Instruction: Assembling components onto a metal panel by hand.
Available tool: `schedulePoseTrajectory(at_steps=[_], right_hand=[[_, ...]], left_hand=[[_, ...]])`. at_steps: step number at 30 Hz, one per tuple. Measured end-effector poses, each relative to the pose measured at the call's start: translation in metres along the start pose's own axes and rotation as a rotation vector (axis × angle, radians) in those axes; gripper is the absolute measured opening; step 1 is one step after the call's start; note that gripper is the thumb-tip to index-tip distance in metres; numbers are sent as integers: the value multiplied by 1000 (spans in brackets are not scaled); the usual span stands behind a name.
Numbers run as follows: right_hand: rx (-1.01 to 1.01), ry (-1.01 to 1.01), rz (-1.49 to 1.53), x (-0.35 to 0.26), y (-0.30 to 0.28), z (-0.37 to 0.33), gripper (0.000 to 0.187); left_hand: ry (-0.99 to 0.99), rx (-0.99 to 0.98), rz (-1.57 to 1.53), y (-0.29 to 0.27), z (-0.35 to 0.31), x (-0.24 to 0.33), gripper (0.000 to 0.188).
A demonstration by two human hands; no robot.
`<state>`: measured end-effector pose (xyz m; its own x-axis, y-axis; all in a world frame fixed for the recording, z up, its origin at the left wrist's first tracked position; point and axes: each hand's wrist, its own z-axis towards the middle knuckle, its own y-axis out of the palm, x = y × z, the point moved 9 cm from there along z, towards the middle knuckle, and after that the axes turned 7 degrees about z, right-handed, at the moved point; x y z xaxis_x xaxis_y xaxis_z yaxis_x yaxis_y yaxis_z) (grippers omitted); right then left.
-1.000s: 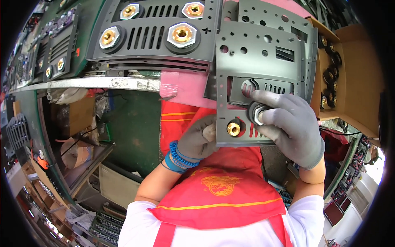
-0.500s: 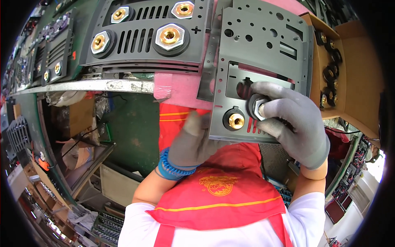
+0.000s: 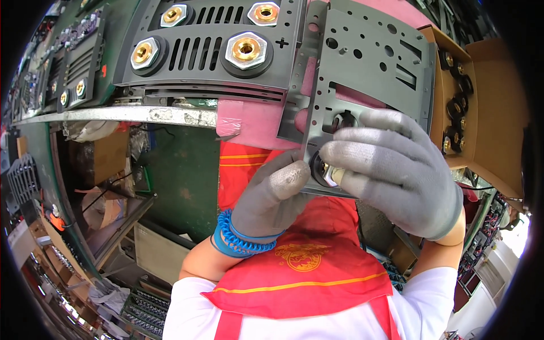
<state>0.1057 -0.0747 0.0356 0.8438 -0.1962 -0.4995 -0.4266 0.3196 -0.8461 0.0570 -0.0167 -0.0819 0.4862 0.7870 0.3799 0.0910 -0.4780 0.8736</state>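
Observation:
A grey sheet-metal panel (image 3: pixel 371 73) with round holes and slots stands tilted in front of me. My left hand (image 3: pixel 272 195), gloved in grey, holds its lower left corner, thumb at the side edge and the other fingers partly hidden behind. My right hand (image 3: pixel 396 164), also gloved, is closed at the panel's lower left hole. Its fingertips pinch a silver hex nut (image 3: pixel 327 177) against a black round washer (image 3: pixel 318 168); brass shows between the fingers. Above them is a bare round hole (image 3: pixel 344 120). The panel's lower right part is hidden by my right hand.
At the left, a similar grey panel (image 3: pixel 187 85) with brass fittings and hex nuts lies stacked on others. An open cardboard box (image 3: pixel 493 107) on the right holds several black-and-brass fittings (image 3: pixel 455 107). Pink foam (image 3: pixel 249 122) covers the bench edge.
My right hand has brought the black washer and hex nut left and down onto the brass fitting in the lower left hole. My left thumb has come up against the panel's edge, which has tilted.

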Motion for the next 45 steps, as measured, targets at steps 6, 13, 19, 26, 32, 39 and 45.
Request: schedulePoseTrajectory(at_steps=[6,13,19,26,32,39,45], right_hand=[[42,98,-132,-5,-4,9,25],[61,36,-100,-1,-2,0,29],[57,276,35,13,-7,5,33],[60,64,12,7,-2,2,31],[83,120,-216,9,-16,-5,46],[295,82,62,14,-19,-10,50],[211,132,90,7,-29,-7,28]], left_hand=[[10,-41,-22,1,1,2,64],[39,-78,-14,7,1,5,60],[-41,-92,-51,7,2,-1,58],[-69,-58,33,3,4,-4,67],[8,-42,-6,3,4,-6,57],[6,-89,-75,5,4,-6,54],[-16,-19,-70,1,5,-5,48]])
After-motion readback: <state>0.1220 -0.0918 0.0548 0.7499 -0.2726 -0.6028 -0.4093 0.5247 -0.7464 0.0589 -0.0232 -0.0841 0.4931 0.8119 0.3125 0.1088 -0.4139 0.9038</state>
